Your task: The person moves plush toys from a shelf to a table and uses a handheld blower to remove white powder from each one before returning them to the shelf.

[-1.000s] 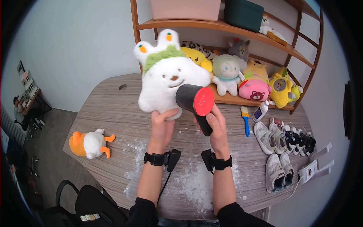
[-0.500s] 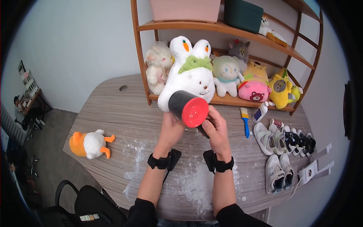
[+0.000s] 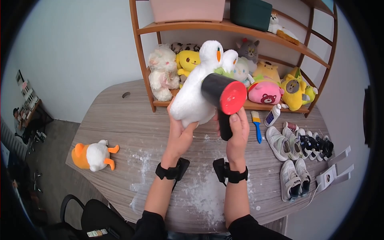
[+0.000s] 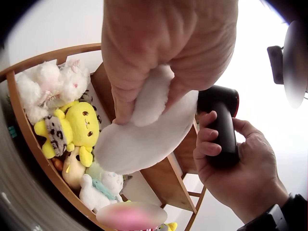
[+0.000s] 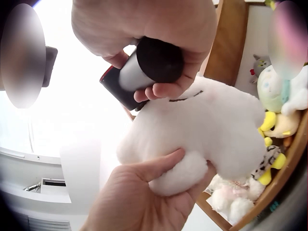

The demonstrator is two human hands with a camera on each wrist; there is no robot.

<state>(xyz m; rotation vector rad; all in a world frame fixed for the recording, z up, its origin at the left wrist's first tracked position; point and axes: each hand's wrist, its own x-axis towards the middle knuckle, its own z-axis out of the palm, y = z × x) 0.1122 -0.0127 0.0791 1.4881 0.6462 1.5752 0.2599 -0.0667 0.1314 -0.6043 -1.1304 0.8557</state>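
Observation:
A white plush toy [image 3: 192, 96] with carrot-patterned ears is held up over the table, turned partly side-on. My left hand [image 3: 179, 136] grips it low down; in the right wrist view that thumb and fingers pinch a stubby white part [image 5: 180, 175] of it. My right hand [image 3: 239, 134] grips the handle of a black dryer-like tool [image 3: 216, 90] with a red round end. The tool's black barrel is in front of the plush's face side, and whether they touch I cannot tell. In the left wrist view my right-hand fingers [image 4: 208, 137] curl round the black handle.
Plush toys [image 3: 266, 92] line the wooden shelf [image 3: 182, 26] behind. An orange and white plush [image 3: 96, 155] lies at the table's left. To the right are a blue brush [image 3: 256, 127], a white bottle [image 3: 272, 115] and several shoes [image 3: 290, 180]. White powder [image 3: 206, 200] marks the tabletop.
The plush has turned from facing front to side-on, first moving right. The tool swung left, then back right and up. The head view has shifted slightly.

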